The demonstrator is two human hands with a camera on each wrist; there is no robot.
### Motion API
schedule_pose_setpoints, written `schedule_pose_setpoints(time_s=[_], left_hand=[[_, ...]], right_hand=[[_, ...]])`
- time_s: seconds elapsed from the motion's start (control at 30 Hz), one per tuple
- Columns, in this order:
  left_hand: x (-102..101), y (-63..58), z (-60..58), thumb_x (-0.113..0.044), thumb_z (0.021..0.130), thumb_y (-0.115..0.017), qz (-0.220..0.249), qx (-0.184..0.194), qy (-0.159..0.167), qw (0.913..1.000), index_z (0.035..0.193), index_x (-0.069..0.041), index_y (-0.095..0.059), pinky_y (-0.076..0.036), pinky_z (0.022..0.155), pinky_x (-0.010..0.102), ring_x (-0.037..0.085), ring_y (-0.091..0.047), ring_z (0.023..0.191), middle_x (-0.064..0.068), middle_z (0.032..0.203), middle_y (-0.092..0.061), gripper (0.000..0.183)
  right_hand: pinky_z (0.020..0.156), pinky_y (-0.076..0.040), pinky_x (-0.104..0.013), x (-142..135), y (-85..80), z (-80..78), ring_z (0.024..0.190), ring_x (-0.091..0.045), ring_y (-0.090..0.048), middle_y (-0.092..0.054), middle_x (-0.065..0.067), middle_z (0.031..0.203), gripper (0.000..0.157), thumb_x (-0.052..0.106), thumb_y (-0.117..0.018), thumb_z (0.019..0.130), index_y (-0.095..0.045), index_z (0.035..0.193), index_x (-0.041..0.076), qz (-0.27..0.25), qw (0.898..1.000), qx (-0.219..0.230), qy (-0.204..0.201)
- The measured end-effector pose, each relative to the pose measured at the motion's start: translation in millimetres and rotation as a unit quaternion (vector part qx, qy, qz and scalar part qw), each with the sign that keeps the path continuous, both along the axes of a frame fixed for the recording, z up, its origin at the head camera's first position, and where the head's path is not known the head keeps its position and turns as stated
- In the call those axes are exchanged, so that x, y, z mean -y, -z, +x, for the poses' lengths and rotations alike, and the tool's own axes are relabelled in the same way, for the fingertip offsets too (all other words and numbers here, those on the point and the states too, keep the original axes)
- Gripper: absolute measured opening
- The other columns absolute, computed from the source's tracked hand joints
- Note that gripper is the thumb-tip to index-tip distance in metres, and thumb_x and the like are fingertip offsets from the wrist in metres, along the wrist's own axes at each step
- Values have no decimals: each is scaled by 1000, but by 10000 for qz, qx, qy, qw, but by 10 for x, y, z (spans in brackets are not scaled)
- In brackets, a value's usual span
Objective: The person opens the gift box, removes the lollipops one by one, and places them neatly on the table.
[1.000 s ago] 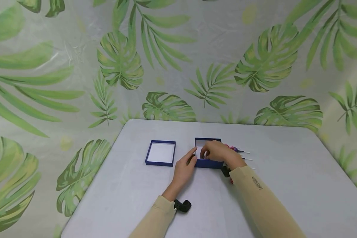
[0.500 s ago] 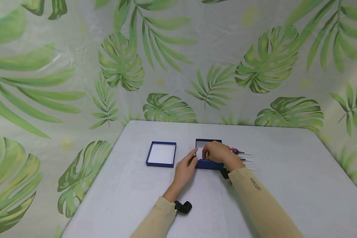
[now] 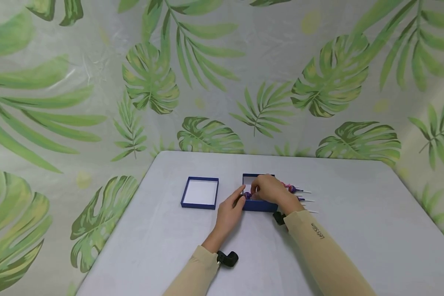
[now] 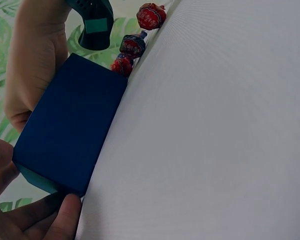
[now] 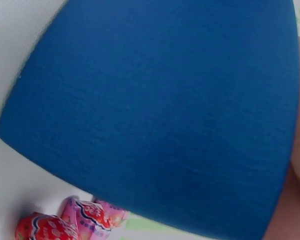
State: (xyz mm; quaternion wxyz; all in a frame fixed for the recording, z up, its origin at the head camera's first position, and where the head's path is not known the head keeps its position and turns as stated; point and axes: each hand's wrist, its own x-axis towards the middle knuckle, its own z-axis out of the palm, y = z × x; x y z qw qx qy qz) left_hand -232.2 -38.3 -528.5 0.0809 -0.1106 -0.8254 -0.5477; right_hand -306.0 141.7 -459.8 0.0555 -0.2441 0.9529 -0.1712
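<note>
In the head view a blue box point(image 3: 260, 205) with a white inside stands open on the table. My right hand point(image 3: 271, 191) reaches over its near wall, fingers bent down inside. They pinch a purple-wrapped lollipop point(image 3: 247, 195), whose head shows left of the fingertips; its stick is mostly hidden. My left hand point(image 3: 229, 211) rests against the box's left side. In the left wrist view its fingers point(image 4: 65, 220) touch the lower left corner of the blue box point(image 4: 72, 125). The box wall point(image 5: 160, 110) fills most of the right wrist view.
Several wrapped lollipops point(image 3: 293, 189) lie right of the box, their white sticks pointing right. Red and pink lollipops point(image 5: 92, 217) show past the box's edge in the right wrist view. A shallow blue-rimmed lid point(image 3: 200, 205) lies to the left on the white table point(image 3: 151, 230).
The purple lollipop's head has come into view in the box, left of my right fingertips, which have shifted slightly. My left hand stays at the box's side.
</note>
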Motion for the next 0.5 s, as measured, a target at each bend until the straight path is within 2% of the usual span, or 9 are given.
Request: schedule_pose_setpoints(time_s=[0.27,0.5], left_hand=[[-1,8,-8,-33,106,-51,50,12,7,10000,149,-28,-51,-40,110,41,17,-49,135,-4,146,-53,43],[-12,-4,0,-30,106,-52,38,-43,-54,10000,149,-27,-53,-42,109,43,19,-52,133,-1,142,-57,43]], right_hand=[[67,-50,-36,-28,-75,8,68,-15,-56,-64,7,72,9,16,-84,84,-76,79,17,39,9989,-457,27],[69,-51,-36,-46,-202,50,71,-14,-58,-67,8,76,7,18,-83,85,-77,81,18,65,9991,-375,187]])
